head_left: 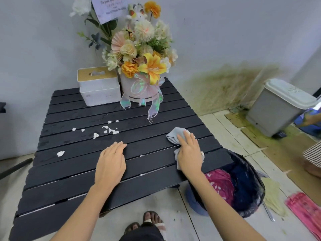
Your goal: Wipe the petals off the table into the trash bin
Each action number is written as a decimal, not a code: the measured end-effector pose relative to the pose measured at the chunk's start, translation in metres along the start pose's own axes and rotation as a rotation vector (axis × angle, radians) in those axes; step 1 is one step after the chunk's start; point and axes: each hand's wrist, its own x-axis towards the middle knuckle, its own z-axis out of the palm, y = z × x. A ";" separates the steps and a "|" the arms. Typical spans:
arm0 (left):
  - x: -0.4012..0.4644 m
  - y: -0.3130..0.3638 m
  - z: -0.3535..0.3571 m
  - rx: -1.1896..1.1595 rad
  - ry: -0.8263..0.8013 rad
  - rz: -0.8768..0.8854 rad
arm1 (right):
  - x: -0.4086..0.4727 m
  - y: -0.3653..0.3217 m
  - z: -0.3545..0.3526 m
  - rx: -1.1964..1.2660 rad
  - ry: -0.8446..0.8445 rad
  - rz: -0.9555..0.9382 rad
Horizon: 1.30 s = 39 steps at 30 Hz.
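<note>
Several white petals [110, 129] lie scattered on the black slatted table [69, 185], mostly left of centre, with one more petal [60, 153] near the left edge. My right hand [189, 152] presses flat on a grey cloth [173, 135] near the table's right edge. My left hand [111, 162] rests flat on the table's middle, fingers together, holding nothing. A trash bin [250, 181] lined with a dark bag stands on the floor just below the table's right edge, with pink material and a few white petals inside.
A flower arrangement in a white pot [140, 91] and a white tissue box [99, 86] stand at the table's far side. A grey lidded bin [278, 108] is by the wall at right. Cardboard and pink items lie on the floor; my feet [147, 223] are below the near edge.
</note>
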 end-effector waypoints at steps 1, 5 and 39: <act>0.000 0.000 0.001 0.004 -0.002 -0.011 | 0.003 -0.001 -0.004 0.025 0.010 0.033; 0.001 0.014 0.007 -0.016 0.008 -0.072 | 0.006 -0.038 -0.007 0.151 0.094 0.049; 0.026 0.072 0.043 0.045 -0.142 -0.028 | -0.002 -0.021 0.003 0.100 -0.029 -0.003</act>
